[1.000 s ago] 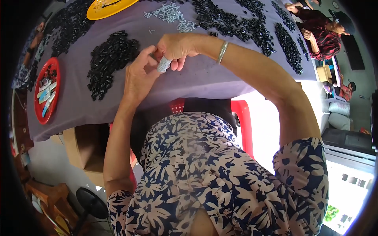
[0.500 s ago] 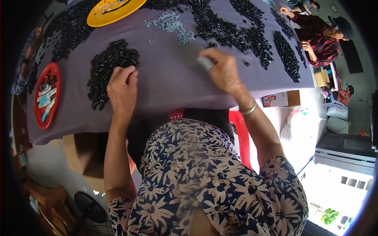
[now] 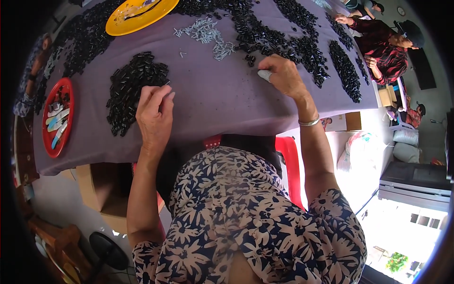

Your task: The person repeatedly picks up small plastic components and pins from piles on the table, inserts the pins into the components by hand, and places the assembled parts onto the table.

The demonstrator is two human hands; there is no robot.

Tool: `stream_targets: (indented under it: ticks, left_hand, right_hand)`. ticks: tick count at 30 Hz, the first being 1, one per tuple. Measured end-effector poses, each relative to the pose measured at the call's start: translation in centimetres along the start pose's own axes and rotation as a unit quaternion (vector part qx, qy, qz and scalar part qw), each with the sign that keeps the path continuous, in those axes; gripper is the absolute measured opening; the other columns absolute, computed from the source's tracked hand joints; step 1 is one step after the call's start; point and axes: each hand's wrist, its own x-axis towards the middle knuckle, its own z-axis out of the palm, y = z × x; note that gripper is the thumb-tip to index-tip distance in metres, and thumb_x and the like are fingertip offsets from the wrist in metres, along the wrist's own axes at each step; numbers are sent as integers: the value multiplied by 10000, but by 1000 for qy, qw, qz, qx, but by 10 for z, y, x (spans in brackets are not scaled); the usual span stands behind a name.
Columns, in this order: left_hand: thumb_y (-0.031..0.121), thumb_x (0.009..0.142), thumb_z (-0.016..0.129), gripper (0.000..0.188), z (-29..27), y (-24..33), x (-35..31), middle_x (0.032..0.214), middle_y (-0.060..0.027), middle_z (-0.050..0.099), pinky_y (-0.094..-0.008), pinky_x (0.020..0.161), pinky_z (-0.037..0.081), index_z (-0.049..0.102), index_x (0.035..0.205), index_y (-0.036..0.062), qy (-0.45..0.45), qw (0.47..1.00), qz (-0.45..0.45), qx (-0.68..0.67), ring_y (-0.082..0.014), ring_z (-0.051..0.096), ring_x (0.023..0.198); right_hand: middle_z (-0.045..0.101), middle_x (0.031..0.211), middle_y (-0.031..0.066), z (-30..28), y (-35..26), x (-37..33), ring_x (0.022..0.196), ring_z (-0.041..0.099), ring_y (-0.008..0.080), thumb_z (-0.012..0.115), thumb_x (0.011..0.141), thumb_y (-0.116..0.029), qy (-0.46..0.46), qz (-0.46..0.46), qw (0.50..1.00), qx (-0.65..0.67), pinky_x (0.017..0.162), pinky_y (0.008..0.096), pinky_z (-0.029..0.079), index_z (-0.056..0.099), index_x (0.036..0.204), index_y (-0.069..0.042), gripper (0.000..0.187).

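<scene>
My left hand (image 3: 155, 111) is beside the right edge of a heap of small black tubular pieces (image 3: 130, 94). Its fingertips are pinched together, and a tiny pale tip shows between them; what it belongs to is too small to tell. Farther right, my right hand (image 3: 285, 78) hovers over the cloth, its fingers curled closed. A light grey cover (image 3: 265, 75) wraps one of its digits, and anything in that grip is hidden. A few loose black pieces (image 3: 250, 60) lie just left of it. Beyond sits a scatter of thin grey pins (image 3: 201, 31).
A purple-grey cloth (image 3: 208, 104) covers the table. At the left stands a red tray (image 3: 71, 111) holding blades or knives; a yellow plate (image 3: 123, 28) is at the far side. More black pieces (image 3: 345, 71) spread to the right, where a person in a plaid shirt (image 3: 385, 52) sits.
My right hand has moved to the right over the cloth. My left hand has shifted slightly right and toward me, away from the black heap, its fingers a little straighter.
</scene>
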Motion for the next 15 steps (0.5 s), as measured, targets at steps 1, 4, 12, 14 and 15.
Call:
stream_targets:
  ticks: [1,4,12,14,15]
  left_hand:
    - [-49,806,691,192,0,0,-2,882,-100,588,-308,629,489,663,991,-2,-2,1000,1,-17,-220,599,735]
    - [-49,803,698,185,3,4,-2,829,-78,582,-284,609,475,660,980,-11,-8,998,-27,-49,-164,578,685]
    - [49,832,721,199,5,-6,-4,715,-12,586,-220,577,420,679,1015,-13,-33,975,-184,-119,-63,502,638]
    - [70,844,719,206,6,-9,-5,718,0,599,-216,583,423,685,1034,-3,-30,967,-203,-149,-51,499,642]
    - [70,844,719,206,6,-9,-6,718,0,599,-216,583,423,685,1034,-3,-28,967,-206,-149,-51,499,642]
  right_hand:
    - [676,873,94,-4,4,-1,775,662,219,686,764,1,-12,0,1000,-7,707,304,514,697,930,-46,173]
    - [678,866,86,-12,13,0,763,657,203,676,780,3,34,-6,999,10,699,294,512,701,946,-51,177]
    - [630,807,84,23,-6,38,672,610,205,716,768,-24,58,-63,996,29,631,319,489,671,918,-34,156]
    - [593,774,106,29,-4,34,671,591,272,730,751,-28,48,-99,994,-7,634,357,480,644,864,-24,142]
    - [593,774,106,28,-5,27,671,591,272,730,751,-28,45,-100,994,-7,634,357,480,644,864,-24,142]
